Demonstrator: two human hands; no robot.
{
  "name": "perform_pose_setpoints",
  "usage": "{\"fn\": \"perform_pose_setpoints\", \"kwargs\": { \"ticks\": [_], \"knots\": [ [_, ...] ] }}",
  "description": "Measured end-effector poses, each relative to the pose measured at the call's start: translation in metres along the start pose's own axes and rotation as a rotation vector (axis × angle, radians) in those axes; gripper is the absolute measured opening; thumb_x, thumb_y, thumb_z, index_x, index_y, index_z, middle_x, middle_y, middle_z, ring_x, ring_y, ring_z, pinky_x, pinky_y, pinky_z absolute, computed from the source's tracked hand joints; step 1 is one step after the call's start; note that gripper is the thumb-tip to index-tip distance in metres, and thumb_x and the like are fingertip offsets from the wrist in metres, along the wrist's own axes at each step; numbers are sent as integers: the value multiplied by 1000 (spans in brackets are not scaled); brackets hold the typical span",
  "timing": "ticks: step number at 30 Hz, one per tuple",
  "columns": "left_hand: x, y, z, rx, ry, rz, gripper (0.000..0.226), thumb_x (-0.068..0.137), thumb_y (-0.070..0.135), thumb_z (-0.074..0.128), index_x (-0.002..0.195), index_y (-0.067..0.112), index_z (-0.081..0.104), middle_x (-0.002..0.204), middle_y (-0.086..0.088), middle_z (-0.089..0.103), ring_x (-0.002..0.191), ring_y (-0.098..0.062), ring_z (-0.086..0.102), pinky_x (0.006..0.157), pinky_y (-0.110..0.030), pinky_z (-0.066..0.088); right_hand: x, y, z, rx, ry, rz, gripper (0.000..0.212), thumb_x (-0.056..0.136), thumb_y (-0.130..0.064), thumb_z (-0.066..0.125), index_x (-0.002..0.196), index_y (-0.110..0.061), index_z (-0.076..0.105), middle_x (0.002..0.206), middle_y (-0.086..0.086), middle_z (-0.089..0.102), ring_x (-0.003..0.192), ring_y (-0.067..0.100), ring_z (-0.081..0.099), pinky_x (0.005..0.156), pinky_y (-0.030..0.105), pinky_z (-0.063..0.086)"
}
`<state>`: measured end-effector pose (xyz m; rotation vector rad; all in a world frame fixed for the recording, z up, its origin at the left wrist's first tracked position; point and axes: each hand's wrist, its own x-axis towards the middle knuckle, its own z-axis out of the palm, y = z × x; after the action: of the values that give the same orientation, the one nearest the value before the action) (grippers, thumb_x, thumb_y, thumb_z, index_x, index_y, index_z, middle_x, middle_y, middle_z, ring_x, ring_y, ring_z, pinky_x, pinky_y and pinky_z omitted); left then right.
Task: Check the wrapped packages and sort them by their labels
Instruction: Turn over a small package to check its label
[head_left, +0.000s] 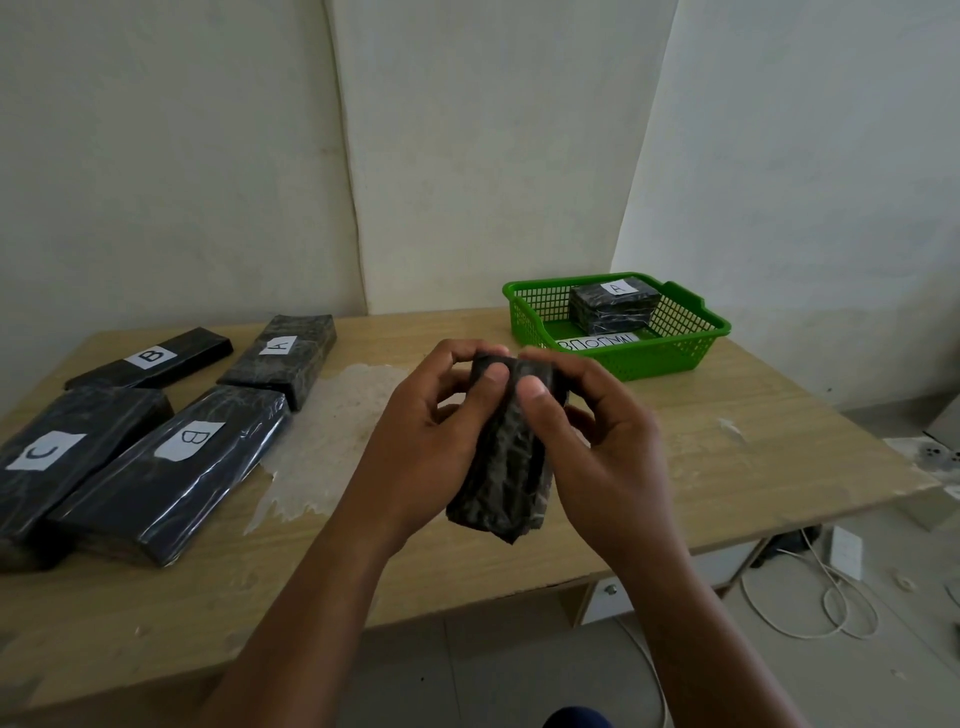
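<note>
A small black-wrapped package (506, 452), no label showing, is held above the table's (727, 415) middle, left hand (431, 431) and right hand (597, 441) both pinching its top. This looks like the checking step; next, turn it to find the letter. A green basket (670, 358) at the far right corner holds an "A" package (613, 306); four labelled packages lie along the left edge.

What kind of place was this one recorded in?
Probably a plain room set up as a makeshift sorting station: a worn wooden desk against bare white walls, lettered black packages, a green basket, loose cables on the floor.
</note>
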<state>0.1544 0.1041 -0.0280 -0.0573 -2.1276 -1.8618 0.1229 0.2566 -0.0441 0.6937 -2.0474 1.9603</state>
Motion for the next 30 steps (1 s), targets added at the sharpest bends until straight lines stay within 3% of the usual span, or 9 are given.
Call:
{"fn": "perform_pose_setpoints", "kwargs": {
  "ticks": [3, 6, 9, 14, 19, 25, 30],
  "knots": [
    [1, 0, 0, -28, 77, -45, 21, 106, 47, 50, 117, 43, 67, 110, 7, 77, 103, -15, 75, 91, -49, 63, -2, 1, -1, 75, 11, 40, 50, 90, -52, 67, 133, -28, 68, 122, -7, 73, 115, 18, 73, 89, 43, 65],
    [1, 2, 1, -49, 120, -62, 25, 108, 47, 45, 116, 42, 68, 111, 10, 77, 104, -14, 75, 92, -49, 62, -5, 0, 0, 61, -10, 59, 56, 85, -55, 71, 138, -37, 63, 128, -14, 68, 117, 13, 71, 86, 40, 66],
    [2, 3, 3, -91, 145, -81, 30, 111, 45, 40, 116, 42, 69, 115, 10, 75, 108, -16, 73, 88, -40, 60, -6, 0, 2, 28, 0, 53, 59, 88, -54, 78, 142, -38, 58, 125, -14, 68, 112, 8, 71, 84, 33, 65],
    [3, 4, 4, -178, 182, -132, 35, 113, 40, 38, 114, 37, 73, 111, 8, 77, 102, -13, 75, 78, -30, 58, -6, 0, 4, 66, 1, 84, 65, 82, -49, 73, 143, -35, 56, 116, -18, 71, 107, 9, 74, 83, 36, 66],
    [4, 5, 4, -153, 157, -62, 31, 113, 34, 40, 119, 37, 70, 105, 19, 76, 91, 3, 73, 66, -12, 55, -4, -1, 2, 50, 34, 94, 66, 77, -50, 76, 138, -34, 60, 113, -22, 70, 104, 8, 75, 78, 34, 67],
    [2, 4, -2, -131, 86, -22, 25, 108, 36, 51, 123, 34, 71, 113, 15, 77, 103, 1, 73, 73, -15, 58, -3, -3, 1, 40, 66, 100, 54, 88, -29, 79, 138, -32, 60, 113, -13, 68, 96, 1, 75, 67, 26, 64],
    [3, 6, -4, -156, 118, 0, 30, 109, 21, 50, 125, 33, 72, 115, 14, 77, 105, -1, 72, 78, -20, 58, -2, 0, 2, 1, 96, 77, 57, 90, -28, 80, 141, -31, 55, 118, -21, 64, 103, -6, 69, 74, 14, 59]
  ]
}}
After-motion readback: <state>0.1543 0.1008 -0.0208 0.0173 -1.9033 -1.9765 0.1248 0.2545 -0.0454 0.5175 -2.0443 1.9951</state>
